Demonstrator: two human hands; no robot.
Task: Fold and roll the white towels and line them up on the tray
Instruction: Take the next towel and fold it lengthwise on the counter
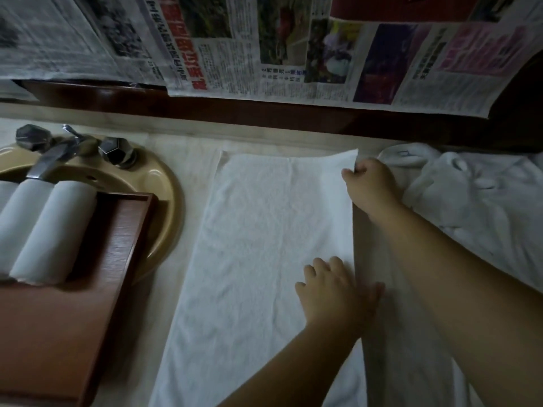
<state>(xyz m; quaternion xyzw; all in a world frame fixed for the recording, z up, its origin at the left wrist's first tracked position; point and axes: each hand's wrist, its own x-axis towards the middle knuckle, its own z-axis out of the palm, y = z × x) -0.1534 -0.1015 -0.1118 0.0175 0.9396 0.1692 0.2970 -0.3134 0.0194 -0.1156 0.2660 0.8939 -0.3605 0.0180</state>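
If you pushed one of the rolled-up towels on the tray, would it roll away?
Probably a bit: the rolled towels are round tubes on the tray's smooth wood. Likely not far, since they lie pressed side by side. Picked up, one may sag or unroll; the flat towel looks soft and floppy.

Newspaper sheets (264,48) on wall: upside-down Chinese print, blurred, not legible.

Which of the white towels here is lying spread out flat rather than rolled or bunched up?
The flat towel in the middle of the counter, under both hands. The rolled towels sit on the wooden tray, and the towel pile lies crumpled at the right.
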